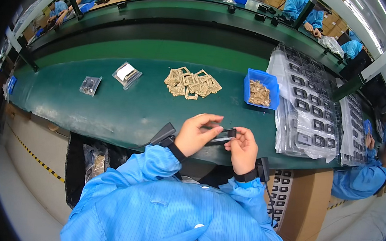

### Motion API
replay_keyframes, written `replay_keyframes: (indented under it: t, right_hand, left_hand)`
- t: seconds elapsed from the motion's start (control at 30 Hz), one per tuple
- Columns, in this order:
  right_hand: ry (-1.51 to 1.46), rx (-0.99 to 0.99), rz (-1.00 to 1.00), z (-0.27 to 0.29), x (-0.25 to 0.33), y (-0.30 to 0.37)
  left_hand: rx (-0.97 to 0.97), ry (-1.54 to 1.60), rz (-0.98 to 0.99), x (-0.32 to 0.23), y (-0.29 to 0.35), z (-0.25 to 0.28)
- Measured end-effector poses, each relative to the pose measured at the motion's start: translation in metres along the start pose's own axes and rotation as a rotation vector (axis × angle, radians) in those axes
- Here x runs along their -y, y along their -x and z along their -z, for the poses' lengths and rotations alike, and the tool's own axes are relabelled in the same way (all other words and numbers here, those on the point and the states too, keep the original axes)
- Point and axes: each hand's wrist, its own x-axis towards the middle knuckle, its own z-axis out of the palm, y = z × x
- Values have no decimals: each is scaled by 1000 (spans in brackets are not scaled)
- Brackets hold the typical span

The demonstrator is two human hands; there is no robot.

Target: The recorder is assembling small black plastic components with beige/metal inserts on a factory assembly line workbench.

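Note:
A small black rectangular frame [230, 133] is pinched between the thumb and fingers of my right hand [242, 154], above the near part of the green table [110, 112]. Close on its left side is my left hand [194, 133], its thumb and forefinger apart with nothing visible between them. The thumb tip is beside the frame; whether it touches is unclear. Farther off, a pile of tan rectangular frames [193, 82] lies loose on the table. A blue bin [275, 89] to its right contains small brownish pieces [259, 93].
Plastic trays of black frames [312, 109] are stacked on the right. Two clear bags [127, 74] of parts lie left. An open carton [308, 201] stands below the table's edge at right. Across the table, several people in blue work at a long bench [180, 12].

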Motion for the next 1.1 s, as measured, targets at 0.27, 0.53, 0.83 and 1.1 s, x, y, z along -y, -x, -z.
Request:
replay_keyframes:
  t: [0.27,0.53,0.83,1.1]
  right_hand:
    - [-79,60,65,0,46,28]
    - [-49,-25,260,-6,51,44]
    - [-68,-33,454,1,28,42]
    - [-262,12,271,26,22,31]
  left_hand:
    - [203,-281,-102,-47,8,4]
    - [-85,-403,-334,-70,8,-9]
    - [-52,-338,-236,-73,-3,-23]
    - [151,-751,-562,-43,-31,-37]
